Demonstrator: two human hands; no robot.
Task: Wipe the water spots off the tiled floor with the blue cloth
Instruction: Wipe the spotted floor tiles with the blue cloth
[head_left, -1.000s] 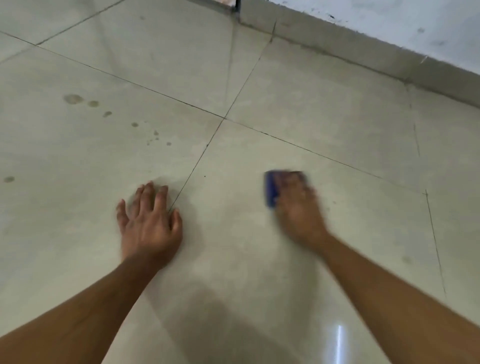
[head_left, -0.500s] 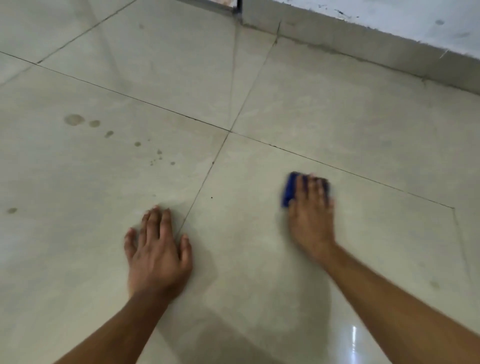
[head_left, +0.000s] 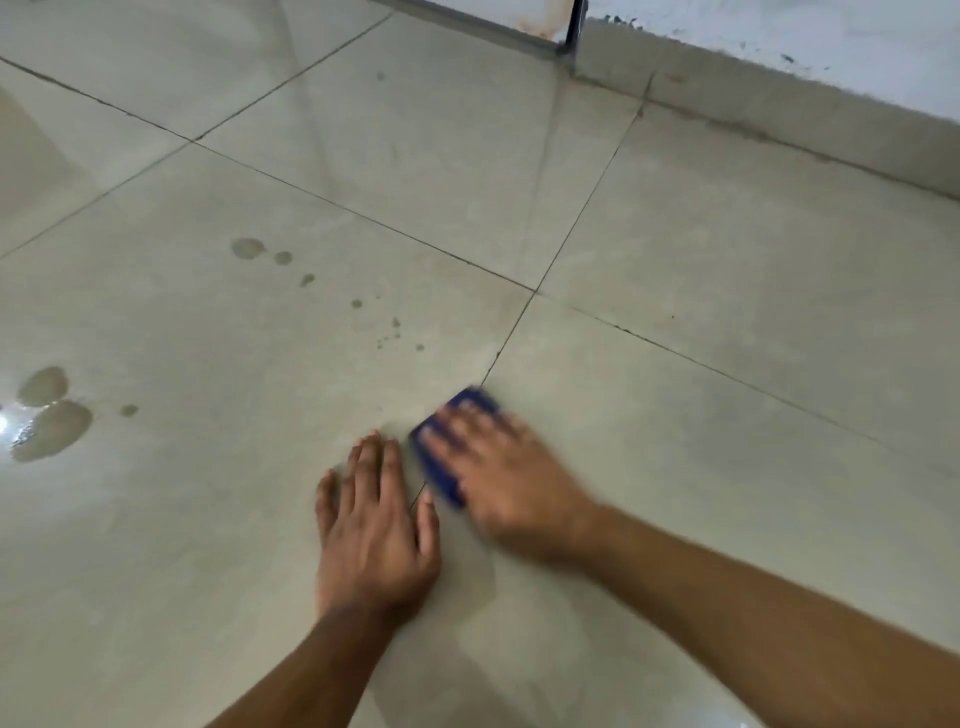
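Blue cloth (head_left: 451, 447) lay on the tiled floor (head_left: 675, 405), pressed flat under blurred right hand (head_left: 506, 483). Just left of cloth, left hand (head_left: 375, 525) rested open, fingers spread. Water spots (head_left: 249, 248) well left of cloth, unwiped.

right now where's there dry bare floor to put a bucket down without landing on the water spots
The tile between the right hand and the skirting looks bare, as does the tile beyond the grout cross. Crowded: the trail of water spots ahead of the left hand, the puddles at the left edge, and the blue cloth beside both hands.
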